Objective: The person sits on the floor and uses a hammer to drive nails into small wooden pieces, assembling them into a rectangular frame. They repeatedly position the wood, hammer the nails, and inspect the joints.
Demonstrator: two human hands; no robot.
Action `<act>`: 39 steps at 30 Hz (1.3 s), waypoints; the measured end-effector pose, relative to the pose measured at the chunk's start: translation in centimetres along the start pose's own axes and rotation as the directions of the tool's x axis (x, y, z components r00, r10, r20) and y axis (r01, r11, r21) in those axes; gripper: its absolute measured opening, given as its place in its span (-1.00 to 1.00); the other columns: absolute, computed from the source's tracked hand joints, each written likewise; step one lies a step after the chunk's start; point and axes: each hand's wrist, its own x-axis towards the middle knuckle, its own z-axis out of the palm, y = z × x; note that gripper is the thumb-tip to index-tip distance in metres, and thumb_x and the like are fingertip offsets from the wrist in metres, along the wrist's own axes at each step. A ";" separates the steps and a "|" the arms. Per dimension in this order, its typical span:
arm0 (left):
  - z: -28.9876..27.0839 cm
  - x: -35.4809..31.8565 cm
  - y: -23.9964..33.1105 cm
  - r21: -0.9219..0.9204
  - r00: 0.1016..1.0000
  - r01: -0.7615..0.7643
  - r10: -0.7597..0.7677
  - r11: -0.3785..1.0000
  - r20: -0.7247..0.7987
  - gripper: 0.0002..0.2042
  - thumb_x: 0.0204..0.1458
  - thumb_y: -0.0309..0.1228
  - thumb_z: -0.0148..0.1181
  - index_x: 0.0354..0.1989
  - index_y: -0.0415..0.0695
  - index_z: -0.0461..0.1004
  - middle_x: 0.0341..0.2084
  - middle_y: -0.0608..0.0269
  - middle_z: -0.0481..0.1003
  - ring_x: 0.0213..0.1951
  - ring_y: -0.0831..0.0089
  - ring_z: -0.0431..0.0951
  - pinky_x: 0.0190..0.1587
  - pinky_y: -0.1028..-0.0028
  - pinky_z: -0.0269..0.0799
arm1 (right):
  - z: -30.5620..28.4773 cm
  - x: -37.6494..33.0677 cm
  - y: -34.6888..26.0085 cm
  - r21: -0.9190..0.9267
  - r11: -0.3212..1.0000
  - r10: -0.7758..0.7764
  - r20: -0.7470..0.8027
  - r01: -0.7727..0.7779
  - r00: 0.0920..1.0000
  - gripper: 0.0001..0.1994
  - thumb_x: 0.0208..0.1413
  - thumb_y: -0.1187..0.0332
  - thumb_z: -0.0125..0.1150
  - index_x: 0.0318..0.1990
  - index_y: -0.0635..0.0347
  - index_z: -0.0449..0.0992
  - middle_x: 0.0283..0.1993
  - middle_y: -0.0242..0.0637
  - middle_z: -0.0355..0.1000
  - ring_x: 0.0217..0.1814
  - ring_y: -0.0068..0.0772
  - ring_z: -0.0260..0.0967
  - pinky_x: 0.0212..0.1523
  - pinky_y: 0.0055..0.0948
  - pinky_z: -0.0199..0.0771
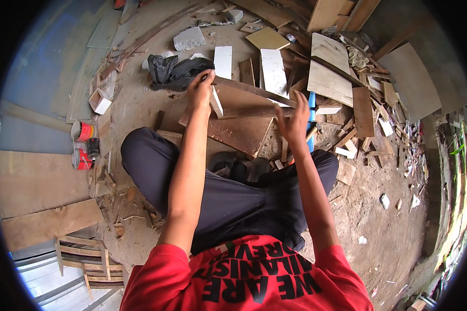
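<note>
My left hand is closed on the left end of a dark wooden strip, thumb and fingers pinching it. The strip slants down to the right above a wooden piece made of brown boards, in front of my crossed legs. A short, pale-edged slat stands below the strip near my left hand. At the strip's right end, my right hand has its thumb and fingers apart, close around the end. Whether it touches the wood is hard to tell. Just beyond that hand lies a long blue object.
A black plastic bag and white boards lie farther off. Scrap wood and panels pile up at the right. Red cans stand by the left wall, above a slatted wooden piece. A hammer-like tool rests by my right knee.
</note>
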 end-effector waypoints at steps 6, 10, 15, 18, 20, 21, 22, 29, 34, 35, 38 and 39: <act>-0.2 0.1 -0.9 0.126 0.998 -0.023 0.016 0.992 0.053 -0.69 0.07 -0.22 0.35 -0.09 -0.13 0.61 -0.24 0.32 0.56 -0.22 0.52 0.48 -0.13 0.54 0.35 | 5.6 3.9 1.8 -0.153 0.986 0.026 0.513 0.062 0.858 -0.49 0.21 0.14 0.16 0.29 -0.05 0.28 0.10 -0.02 0.37 0.21 0.02 0.31 0.22 0.17 0.14; -2.3 0.2 0.0 0.274 0.992 -0.122 0.124 0.954 0.010 -0.45 0.16 0.09 0.13 0.11 -0.12 0.49 0.03 0.12 0.50 0.06 0.41 0.46 -0.02 0.43 0.39 | 5.7 5.7 0.2 -0.108 0.968 -0.147 0.484 0.226 0.863 -0.56 0.17 0.12 0.21 0.19 -0.09 0.41 -0.03 -0.10 0.40 0.07 -0.02 0.37 0.10 0.01 0.25; -7.8 -1.2 -2.1 0.238 0.980 -0.149 0.112 0.960 0.162 -0.21 0.08 0.25 0.10 0.30 -0.15 0.27 0.18 0.00 0.38 0.20 0.22 0.39 0.11 0.27 0.38 | 8.5 5.3 -1.6 -0.232 0.870 -0.228 0.593 0.435 0.772 -0.56 0.14 0.10 0.24 0.19 -0.19 0.43 0.05 -0.09 0.33 0.18 -0.08 0.28 0.15 -0.05 0.26; -8.9 -5.7 -4.1 0.453 0.913 -0.372 0.231 0.810 0.337 -0.07 -0.02 0.30 0.17 0.34 -0.22 0.18 0.26 -0.15 0.26 0.30 0.09 0.26 0.31 0.24 0.19 | 9.9 2.1 0.1 -0.204 0.926 -0.081 0.714 0.317 0.695 -0.50 0.20 -0.10 0.08 0.20 -0.09 0.41 0.09 -0.04 0.30 0.22 0.00 0.26 0.16 0.07 0.25; -9.5 -6.6 -4.7 0.604 0.856 -0.485 0.203 0.632 0.476 -0.05 -0.08 0.07 0.38 0.38 -0.23 0.08 0.32 -0.22 0.16 0.37 -0.05 0.14 0.34 0.12 0.14 | 10.1 1.7 -0.1 -0.194 0.940 -0.088 0.659 0.282 0.747 -0.54 0.26 -0.05 0.01 0.18 -0.05 0.43 0.09 -0.01 0.31 0.21 0.04 0.27 0.14 0.10 0.27; -10.1 -6.0 -5.8 0.602 0.850 -0.509 0.245 0.615 0.467 -0.08 -0.07 0.01 0.39 0.37 -0.24 0.10 0.30 -0.22 0.19 0.35 -0.06 0.18 0.34 0.14 0.15 | 10.0 2.2 -0.5 -0.172 0.932 -0.125 0.676 0.320 0.726 -0.55 0.26 -0.03 0.01 0.19 -0.05 0.43 0.11 0.00 0.31 0.21 0.03 0.28 0.15 0.11 0.26; -10.0 -6.1 -6.5 0.596 0.840 -0.529 0.272 0.604 0.469 -0.11 -0.06 -0.05 0.40 0.36 -0.25 0.11 0.28 -0.23 0.23 0.33 -0.06 0.22 0.33 0.16 0.16 | 9.7 2.0 -0.1 -0.162 0.924 -0.141 0.697 0.345 0.703 -0.56 0.26 -0.01 0.02 0.20 -0.06 0.42 0.13 0.02 0.31 0.21 0.03 0.28 0.16 0.11 0.25; -12.6 -4.1 -11.4 0.822 0.989 -0.118 0.144 0.557 0.045 -0.01 -0.13 0.01 0.41 0.41 -0.16 0.00 0.35 -0.21 0.10 0.38 -0.11 0.10 0.37 0.13 0.09 | 7.1 -0.6 -1.7 -0.173 0.975 -0.071 0.344 0.137 0.936 -0.56 0.15 0.17 0.18 0.12 0.20 0.36 0.03 0.09 0.35 0.15 0.10 0.31 0.09 0.03 0.33; -8.5 -7.9 -10.3 0.925 0.998 -0.022 0.057 0.380 0.001 0.22 -0.36 0.14 0.51 0.47 0.00 -0.15 0.42 -0.19 -0.07 0.45 -0.13 -0.15 0.42 0.01 -0.09 | 6.2 -11.6 3.6 -0.118 0.546 0.836 0.146 -0.829 0.530 -0.22 0.06 -0.13 0.27 -0.01 0.63 0.32 0.04 0.35 0.39 0.09 0.23 0.40 0.10 -0.07 0.40; -8.4 -7.6 -10.0 0.921 0.997 -0.075 0.056 0.382 0.058 0.25 -0.38 0.14 0.52 0.48 0.10 -0.20 0.44 -0.14 -0.11 0.46 -0.11 -0.21 0.40 -0.13 -0.14 | 6.6 -13.0 3.7 0.023 0.412 0.861 0.316 -0.911 0.398 -0.14 0.05 -0.20 0.25 0.05 0.66 0.32 0.07 0.35 0.38 0.11 0.15 0.41 0.07 -0.13 0.43; -8.8 -5.0 -10.8 0.834 0.962 -0.261 0.201 0.486 0.184 0.24 -0.37 0.11 0.53 0.48 0.14 -0.20 0.44 -0.11 -0.08 0.46 -0.09 -0.17 0.36 -0.22 -0.10 | 9.6 -14.7 1.5 0.139 0.687 0.633 0.368 -0.713 0.681 -0.27 0.17 -0.14 0.18 0.09 0.52 0.39 0.01 0.01 0.47 0.06 -0.19 0.41 0.05 -0.27 0.38; -10.0 -4.1 -11.1 0.844 0.967 -0.232 0.208 0.483 0.146 0.21 -0.36 0.06 0.54 0.48 0.18 -0.17 0.43 -0.09 -0.06 0.46 -0.05 -0.14 0.35 -0.22 -0.05 | 10.7 -14.1 -0.6 0.273 0.598 0.619 0.442 -0.754 0.650 -0.34 0.21 -0.11 0.16 0.15 0.40 0.39 0.08 -0.09 0.44 0.11 -0.25 0.36 0.12 -0.30 0.32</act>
